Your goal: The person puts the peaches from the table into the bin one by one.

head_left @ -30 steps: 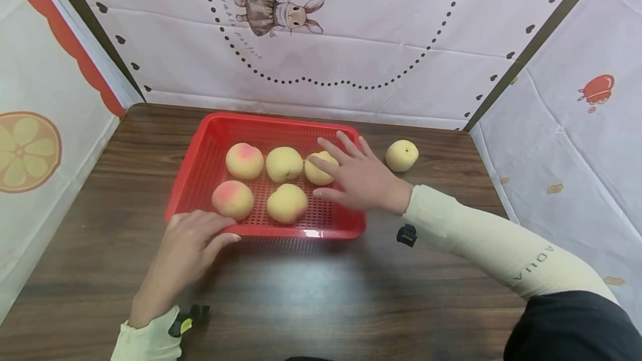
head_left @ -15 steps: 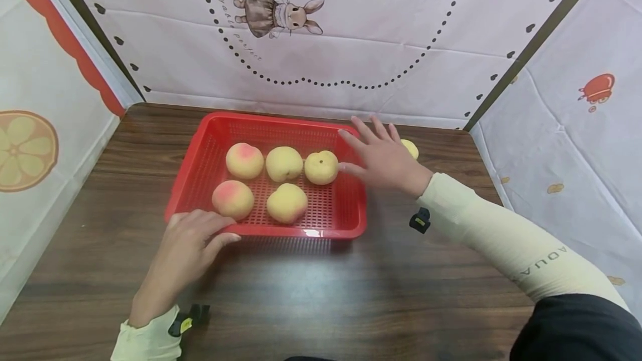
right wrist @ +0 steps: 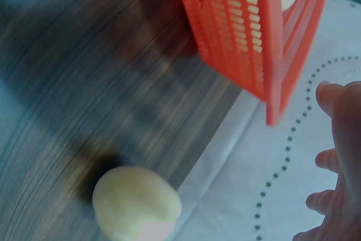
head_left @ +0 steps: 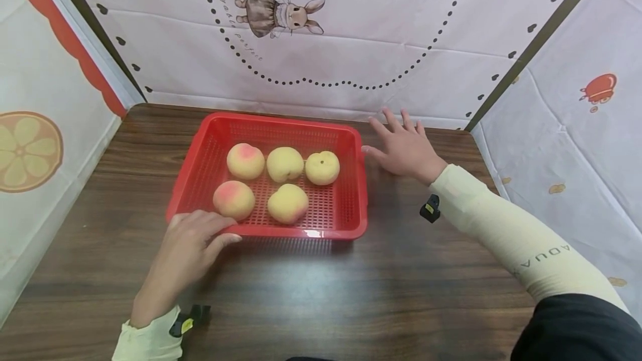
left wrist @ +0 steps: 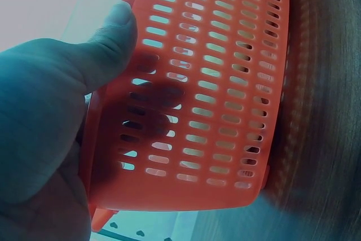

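A red plastic basket (head_left: 356,205) with slotted walls stands on the table, holding several yellow peaches, two of them blushed pink, such as this peach (head_left: 233,200). My left hand (head_left: 188,249) grips the basket's near left rim. In the left wrist view its thumb (left wrist: 115,29) lies outside the wall, and finger shadows show through the slots. Right of the basket, my right hand (head_left: 407,149) is spread, fingers apart, with nothing in it. One loose peach (right wrist: 137,204) lies on the table below that hand, apart from it; in the head view the hand hides it.
The dark wood table (head_left: 311,299) reaches back to a white printed cloth wall (head_left: 376,27). More printed cloth (head_left: 577,144) encloses the right side, and a cloth with an orange slice print (head_left: 20,152) the left.
My right hand has moved right from above the basket's right-hand peach to over the loose peach, which it now covers in the head view. The left hand and basket have stayed put.
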Available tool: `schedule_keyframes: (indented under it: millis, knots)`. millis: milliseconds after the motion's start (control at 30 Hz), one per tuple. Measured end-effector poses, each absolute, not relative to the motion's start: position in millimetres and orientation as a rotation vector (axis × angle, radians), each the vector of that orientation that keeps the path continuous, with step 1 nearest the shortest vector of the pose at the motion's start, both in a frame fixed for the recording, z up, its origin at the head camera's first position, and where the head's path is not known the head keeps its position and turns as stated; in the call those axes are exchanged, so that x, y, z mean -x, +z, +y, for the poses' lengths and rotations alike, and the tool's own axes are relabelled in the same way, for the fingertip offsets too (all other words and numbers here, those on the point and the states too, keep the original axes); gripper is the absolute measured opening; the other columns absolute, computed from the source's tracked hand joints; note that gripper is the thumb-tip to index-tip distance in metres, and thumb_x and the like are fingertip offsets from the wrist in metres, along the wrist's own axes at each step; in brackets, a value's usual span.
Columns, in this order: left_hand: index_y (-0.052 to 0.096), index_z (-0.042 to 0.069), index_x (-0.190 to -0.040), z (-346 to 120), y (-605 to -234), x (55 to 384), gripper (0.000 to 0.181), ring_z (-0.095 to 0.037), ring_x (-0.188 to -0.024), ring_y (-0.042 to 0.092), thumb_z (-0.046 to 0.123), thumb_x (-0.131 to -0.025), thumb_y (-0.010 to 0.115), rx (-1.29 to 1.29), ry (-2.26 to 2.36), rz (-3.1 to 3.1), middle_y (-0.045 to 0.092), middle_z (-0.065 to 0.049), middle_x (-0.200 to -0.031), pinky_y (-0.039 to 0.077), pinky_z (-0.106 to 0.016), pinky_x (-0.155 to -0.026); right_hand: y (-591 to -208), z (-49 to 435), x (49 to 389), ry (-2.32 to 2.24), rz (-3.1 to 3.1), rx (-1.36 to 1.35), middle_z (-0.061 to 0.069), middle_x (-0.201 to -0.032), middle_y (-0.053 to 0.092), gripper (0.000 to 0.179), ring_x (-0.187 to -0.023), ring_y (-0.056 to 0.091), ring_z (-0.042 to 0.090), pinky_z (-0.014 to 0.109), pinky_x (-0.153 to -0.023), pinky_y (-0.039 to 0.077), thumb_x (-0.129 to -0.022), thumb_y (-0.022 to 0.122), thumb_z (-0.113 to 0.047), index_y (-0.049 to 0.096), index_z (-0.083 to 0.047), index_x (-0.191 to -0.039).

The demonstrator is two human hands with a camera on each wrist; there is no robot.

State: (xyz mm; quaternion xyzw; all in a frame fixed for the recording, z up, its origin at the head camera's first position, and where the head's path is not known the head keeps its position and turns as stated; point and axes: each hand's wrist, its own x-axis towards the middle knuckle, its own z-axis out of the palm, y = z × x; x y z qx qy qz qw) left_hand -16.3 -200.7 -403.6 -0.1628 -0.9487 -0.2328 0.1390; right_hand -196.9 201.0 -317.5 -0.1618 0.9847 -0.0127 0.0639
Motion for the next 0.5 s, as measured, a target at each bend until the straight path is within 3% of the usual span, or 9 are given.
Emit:
schedule_keyframes:
  millis: [500]
  knots:
    - [0.079,0.019,-0.106,-201.2,-402.1,16.9,0.036,-0.025,-0.094,0.070,0.030,-0.075,0.093,0.478,-0.666,-2.744,0.080,-0.001,-0.095,0.037,-0.045,-0.086,-328.6,244.6,218.8,-0.182,2.935,0.222,0.018,-0.177,0.001,0.083,-0.159,-0.003,0.056,0.076,-0.122,0.005,-0.104,0.037,-0.068,0.017,-0.018,-0.168]
